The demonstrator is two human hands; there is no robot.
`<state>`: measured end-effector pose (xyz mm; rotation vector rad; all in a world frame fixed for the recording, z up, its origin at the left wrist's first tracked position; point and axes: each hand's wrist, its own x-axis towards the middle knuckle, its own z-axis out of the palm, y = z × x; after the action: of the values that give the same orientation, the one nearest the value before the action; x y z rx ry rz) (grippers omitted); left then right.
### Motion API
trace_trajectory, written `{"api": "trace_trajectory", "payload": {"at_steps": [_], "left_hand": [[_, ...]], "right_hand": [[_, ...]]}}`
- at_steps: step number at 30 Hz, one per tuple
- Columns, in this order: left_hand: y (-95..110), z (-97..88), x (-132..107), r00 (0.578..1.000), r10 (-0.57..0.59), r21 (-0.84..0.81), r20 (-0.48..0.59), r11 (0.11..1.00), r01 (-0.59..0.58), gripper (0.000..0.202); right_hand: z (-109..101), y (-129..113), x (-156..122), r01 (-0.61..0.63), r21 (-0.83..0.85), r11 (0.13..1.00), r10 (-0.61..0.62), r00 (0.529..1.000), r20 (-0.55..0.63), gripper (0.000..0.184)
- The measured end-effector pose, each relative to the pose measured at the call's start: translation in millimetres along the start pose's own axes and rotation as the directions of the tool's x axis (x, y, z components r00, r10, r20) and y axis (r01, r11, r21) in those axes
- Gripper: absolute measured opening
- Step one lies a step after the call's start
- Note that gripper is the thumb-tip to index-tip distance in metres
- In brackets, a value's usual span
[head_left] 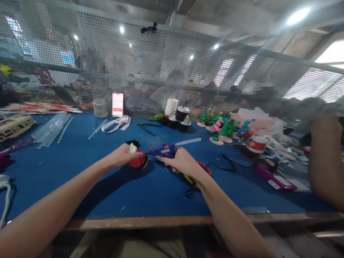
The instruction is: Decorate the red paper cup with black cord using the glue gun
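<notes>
My left hand (pixel 124 154) is closed around a small red and white paper cup (pixel 137 160), which is tipped over on its side with a dark rim toward the right. In my right hand (pixel 182 161) is a blue glue gun (pixel 162 150), a small red light glowing on its side. Its nozzle points left and is close to the cup; whether it touches cannot be made out. A clear glue stick (pixel 192 141) shows behind the gun's rear end. Beneath the right wrist lie scissors or pliers with yellow and orange handles (pixel 192 181), partly covered.
Glue sticks (pixel 52 129) lie at the left, with white ribbon (pixel 118 124) and pliers (pixel 148 128) farther back. Stacked cups (pixel 172 106) stand near the mesh panel (pixel 150 71). Green and pink craft pieces (pixel 225 130), a purple glue gun (pixel 274 178) and another person's arm (pixel 324 161) are right.
</notes>
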<state>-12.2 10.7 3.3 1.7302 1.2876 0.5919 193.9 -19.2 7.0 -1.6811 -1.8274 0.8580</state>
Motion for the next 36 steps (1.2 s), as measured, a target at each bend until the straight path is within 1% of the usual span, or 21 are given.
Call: {"api": "trace_trajectory", "payload": {"at_steps": [3,5,7,9,10,12,14,16,22,25,27,29,30,31,32,33,34,35,36], "left_hand": [[0,-0.8,0,0.999,0.036,-0.001,0.007,0.999,-0.036,0.038],[-1,-1.4,0,0.996,0.091,0.001,0.012,0.996,-0.091,0.038],[-2,-1.9,0,0.989,0.150,0.007,0.004,0.989,-0.150,0.039],[-3,-1.7,0,0.981,0.194,0.019,-0.008,0.981,-0.194,0.039],[-3,-1.3,0,0.976,0.217,0.024,-0.013,0.976,-0.217,0.040],[-2,-0.2,-2,0.965,0.260,0.036,-0.024,0.965,-0.259,0.040],[-2,1.3,-3,0.959,0.281,0.061,-0.038,0.958,-0.279,0.040],[-2,2.6,-4,0.955,0.293,0.098,-0.047,0.953,-0.288,0.040],[-1,4.2,-6,0.939,0.339,0.223,-0.050,0.921,-0.321,0.041],[-1,4.3,-7,0.930,0.365,0.253,-0.049,0.905,-0.342,0.041],[-1,4.6,-7,0.927,0.373,0.260,-0.048,0.900,-0.349,0.041],[-1,5.1,-7,0.923,0.383,0.263,-0.040,0.895,-0.360,0.041],[-1,5.5,-7,0.919,0.393,0.267,-0.032,0.890,-0.371,0.041],[-1,5.8,-7,0.914,0.406,0.272,-0.023,0.882,-0.385,0.040],[-1,6.1,-7,0.907,0.422,0.282,-0.009,0.871,-0.402,0.039],[-1,6.5,-7,0.899,0.438,0.294,0.008,0.858,-0.421,0.039],[-1,6.9,-7,0.890,0.455,0.308,0.026,0.844,-0.440,0.038],[-1,7.3,-6,0.880,0.472,0.325,0.041,0.827,-0.459,0.037],[-2,7.7,-6,0.870,0.490,0.340,0.056,0.810,-0.478,0.036]], "right_hand": [[-3,2,1,-0.028,0.110,0.993,0.026,0.999,0.019,0.023],[-6,6,5,-0.017,0.208,0.978,0.020,1.000,-0.011,0.017],[-9,11,10,0.006,0.300,0.954,0.024,0.995,-0.096,0.013],[-12,16,18,0.030,0.333,0.943,0.040,0.978,-0.203,0.012],[-14,18,22,0.031,0.309,0.951,0.049,0.967,-0.248,0.011],[-16,23,30,-0.012,0.198,0.980,0.067,0.960,-0.272,0.015],[-17,27,38,-0.086,0.083,0.993,0.104,0.965,-0.243,0.024],[-16,32,47,-0.144,0.021,0.989,0.145,0.966,-0.215,0.029],[-9,46,68,-0.239,-0.108,0.965,0.210,0.951,-0.225,0.031],[-10,42,70,-0.271,-0.213,0.939,0.204,0.935,-0.291,0.029],[-11,31,66,-0.281,-0.279,0.918,0.172,0.917,-0.360,0.024],[-10,16,58,-0.209,-0.335,0.919,0.074,0.925,-0.373,0.022],[-8,6,52,-0.085,-0.375,0.923,-0.040,0.948,-0.314,0.025],[-6,-3,46,0.062,-0.354,0.933,-0.147,0.965,-0.218,0.028],[-3,-13,39,0.185,-0.280,0.942,-0.231,0.963,-0.142,0.028],[1,-21,33,0.262,-0.180,0.948,-0.282,0.955,-0.095,0.027],[5,-29,28,0.302,-0.096,0.948,-0.308,0.950,-0.047,0.025],[9,-34,24,0.314,-0.034,0.949,-0.315,0.949,-0.024,0.023],[13,-37,21,0.315,0.008,0.949,-0.315,0.949,-0.026,0.020]]}}
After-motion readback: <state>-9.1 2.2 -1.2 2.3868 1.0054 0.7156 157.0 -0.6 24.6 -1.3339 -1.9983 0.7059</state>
